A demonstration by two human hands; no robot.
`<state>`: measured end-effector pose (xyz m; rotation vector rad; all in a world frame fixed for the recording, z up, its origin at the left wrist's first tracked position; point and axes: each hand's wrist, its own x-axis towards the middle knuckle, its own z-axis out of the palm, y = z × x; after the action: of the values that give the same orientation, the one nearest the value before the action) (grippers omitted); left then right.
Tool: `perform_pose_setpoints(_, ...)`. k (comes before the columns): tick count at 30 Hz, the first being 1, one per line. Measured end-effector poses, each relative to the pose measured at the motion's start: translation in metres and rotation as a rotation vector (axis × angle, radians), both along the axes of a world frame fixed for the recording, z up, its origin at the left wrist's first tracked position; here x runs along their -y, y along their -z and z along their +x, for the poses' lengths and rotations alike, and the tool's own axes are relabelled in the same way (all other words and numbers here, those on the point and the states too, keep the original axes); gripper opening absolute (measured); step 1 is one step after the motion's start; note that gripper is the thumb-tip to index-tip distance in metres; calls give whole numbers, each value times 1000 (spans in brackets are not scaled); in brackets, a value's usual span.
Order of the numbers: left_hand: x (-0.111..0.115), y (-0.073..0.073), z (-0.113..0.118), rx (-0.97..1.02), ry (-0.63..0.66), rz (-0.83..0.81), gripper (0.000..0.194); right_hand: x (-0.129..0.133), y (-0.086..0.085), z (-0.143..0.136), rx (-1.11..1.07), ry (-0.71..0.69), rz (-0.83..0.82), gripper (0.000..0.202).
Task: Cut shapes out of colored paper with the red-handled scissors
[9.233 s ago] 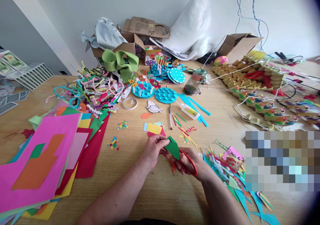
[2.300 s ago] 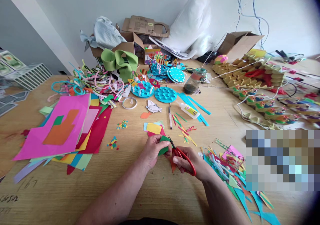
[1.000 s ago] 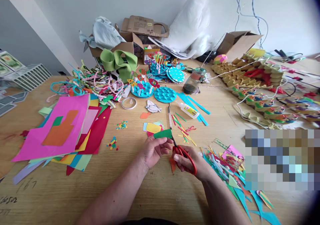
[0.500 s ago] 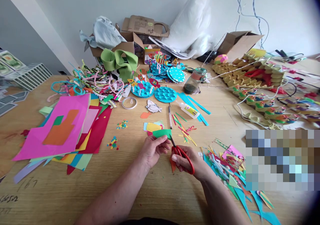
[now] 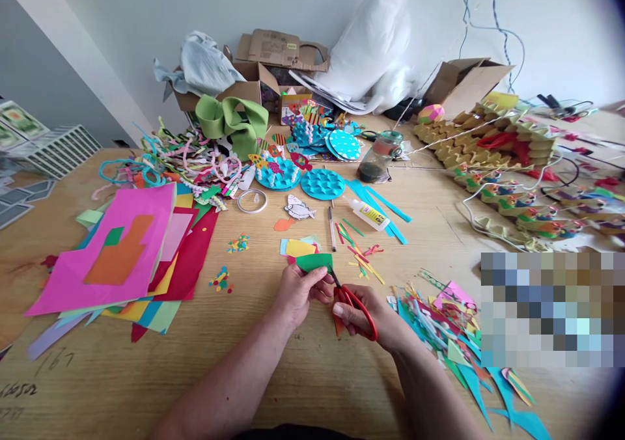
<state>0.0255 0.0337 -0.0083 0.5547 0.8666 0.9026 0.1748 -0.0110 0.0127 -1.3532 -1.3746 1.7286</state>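
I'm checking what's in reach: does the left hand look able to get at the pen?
Probably yes: the pen lies uncovered just beyond the left hand, though that hand's grip holds green paper.

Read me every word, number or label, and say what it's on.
"167", probably: handwritten on the table.
Below it, a longer number, perhaps ending "502", start unclear.
Faint third line: unreadable.
Bottle, yellow label: too small to read.
Cardboard at back, print and label: too small to read.
Small box below it, print: too blurred.
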Motion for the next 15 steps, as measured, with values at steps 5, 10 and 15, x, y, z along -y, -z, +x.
perform_pose_setpoints(5, -1, 1, 0, -35, 23, 12, 26, 1, 3, 2, -8, -24, 21, 52)
perform_pose_setpoints(10, -1, 3, -1, -52, 48, 7, 26, 1, 1, 4, -29, -54, 14, 58)
perform_pose_setpoints(15, -1, 2, -1, -61, 70, 10, 24, 1, 3, 6, -61, -80, 20, 60)
